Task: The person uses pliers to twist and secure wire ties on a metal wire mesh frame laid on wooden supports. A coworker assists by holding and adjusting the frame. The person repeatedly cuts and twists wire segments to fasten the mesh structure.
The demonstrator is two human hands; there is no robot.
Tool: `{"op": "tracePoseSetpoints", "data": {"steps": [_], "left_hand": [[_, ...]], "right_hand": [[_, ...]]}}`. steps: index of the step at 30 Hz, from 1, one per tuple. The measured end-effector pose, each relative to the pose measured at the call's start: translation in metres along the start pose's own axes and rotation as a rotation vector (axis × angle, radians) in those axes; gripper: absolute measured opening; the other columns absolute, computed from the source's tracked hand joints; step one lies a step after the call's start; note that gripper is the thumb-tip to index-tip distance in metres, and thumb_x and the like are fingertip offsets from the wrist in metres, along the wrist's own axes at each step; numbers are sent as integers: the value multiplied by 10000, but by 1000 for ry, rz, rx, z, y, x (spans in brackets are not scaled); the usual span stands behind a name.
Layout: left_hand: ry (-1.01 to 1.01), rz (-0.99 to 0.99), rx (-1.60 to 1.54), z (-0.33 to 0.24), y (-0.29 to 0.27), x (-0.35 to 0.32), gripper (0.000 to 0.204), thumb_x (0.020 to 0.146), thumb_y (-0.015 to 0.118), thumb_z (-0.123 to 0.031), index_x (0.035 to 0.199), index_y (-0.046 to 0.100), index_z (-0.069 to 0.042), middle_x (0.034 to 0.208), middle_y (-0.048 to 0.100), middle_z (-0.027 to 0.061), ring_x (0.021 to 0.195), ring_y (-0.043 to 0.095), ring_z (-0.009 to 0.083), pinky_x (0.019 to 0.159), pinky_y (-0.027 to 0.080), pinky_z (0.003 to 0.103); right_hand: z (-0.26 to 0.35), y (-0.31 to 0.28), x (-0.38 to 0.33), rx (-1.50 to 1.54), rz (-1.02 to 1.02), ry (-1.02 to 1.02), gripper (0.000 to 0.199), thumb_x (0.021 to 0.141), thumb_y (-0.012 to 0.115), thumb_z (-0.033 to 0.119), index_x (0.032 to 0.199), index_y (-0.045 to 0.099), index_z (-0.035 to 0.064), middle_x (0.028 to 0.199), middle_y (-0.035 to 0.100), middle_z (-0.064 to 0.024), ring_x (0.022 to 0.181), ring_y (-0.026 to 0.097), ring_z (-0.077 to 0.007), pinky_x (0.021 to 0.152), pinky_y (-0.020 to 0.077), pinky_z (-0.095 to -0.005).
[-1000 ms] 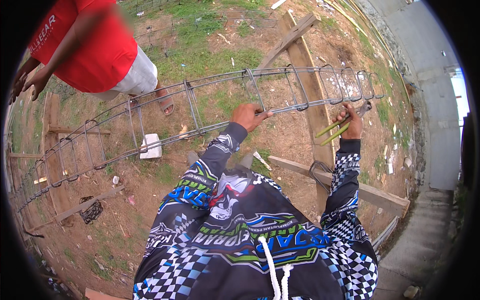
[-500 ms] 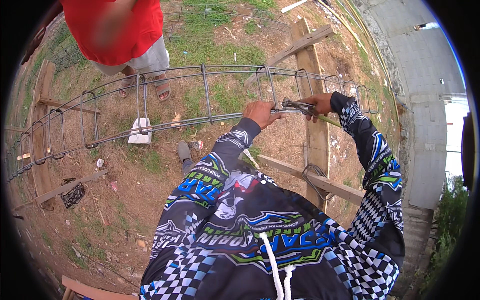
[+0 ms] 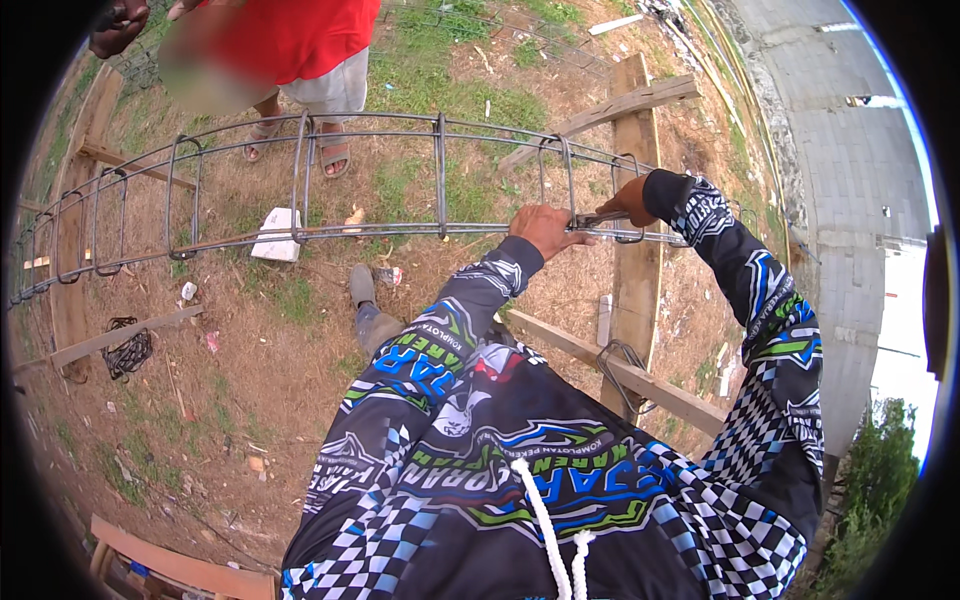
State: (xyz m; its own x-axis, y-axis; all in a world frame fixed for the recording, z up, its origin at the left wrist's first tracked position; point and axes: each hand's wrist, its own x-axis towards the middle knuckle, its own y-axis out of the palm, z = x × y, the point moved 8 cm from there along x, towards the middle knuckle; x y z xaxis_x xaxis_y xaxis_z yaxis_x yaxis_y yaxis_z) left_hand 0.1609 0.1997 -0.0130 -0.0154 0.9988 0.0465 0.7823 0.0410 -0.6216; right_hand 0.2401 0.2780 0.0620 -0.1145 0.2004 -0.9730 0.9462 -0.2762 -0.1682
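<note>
A long cage of steel reinforcing bars (image 3: pixel 375 229) with square stirrups (image 3: pixel 441 175) runs across in front of me. My left hand (image 3: pixel 545 231) is wrapped round its near lower bars, just left of a stirrup. In my right hand (image 3: pixel 630 204) is a pair of pincers (image 3: pixel 596 218), their head up against that stirrup by my left fingers. The pincers' jaws and any tie wire in them are too small to make out.
Wooden stands hold up the cage: one post (image 3: pixel 636 290) at right, another (image 3: pixel 72 280) at left. A person in a red shirt (image 3: pixel 310 35) stands across the cage. A white block (image 3: pixel 276 236) and coiled wire (image 3: pixel 128 347) lie on the ground. A block wall (image 3: pixel 840 200) rises at right.
My right hand has turned, and the pincers now lie closer to the stirrup beside my left hand. The person opposite has leaned over, and a hand shows at upper left.
</note>
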Motion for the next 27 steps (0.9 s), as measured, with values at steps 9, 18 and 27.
{"op": "tracePoseSetpoints", "data": {"steps": [9,18,27], "left_hand": [[19,35,-17,-3,5,1,712,698,605,-791,840,714,-102,656,639,153,675,662,345,669,519,458],[24,47,-37,-8,-2,0,702,665,663,-767,835,709,-87,679,646,166,707,668,353,688,524,460],[183,80,-83,-11,14,1,411,695,798,-385,903,691,-47,748,668,193,767,664,387,731,527,461]], "right_hand": [[13,4,8,-68,71,-42,775,716,547,102,1467,403,229,1125,670,-175,991,638,-359,855,506,-438],[14,18,-17,198,-260,165,227,857,559,174,944,692,11,862,696,-201,830,682,-367,734,529,-469],[42,124,-3,887,-855,275,340,910,585,313,877,624,-23,701,605,-285,729,608,-479,693,468,-532]]}}
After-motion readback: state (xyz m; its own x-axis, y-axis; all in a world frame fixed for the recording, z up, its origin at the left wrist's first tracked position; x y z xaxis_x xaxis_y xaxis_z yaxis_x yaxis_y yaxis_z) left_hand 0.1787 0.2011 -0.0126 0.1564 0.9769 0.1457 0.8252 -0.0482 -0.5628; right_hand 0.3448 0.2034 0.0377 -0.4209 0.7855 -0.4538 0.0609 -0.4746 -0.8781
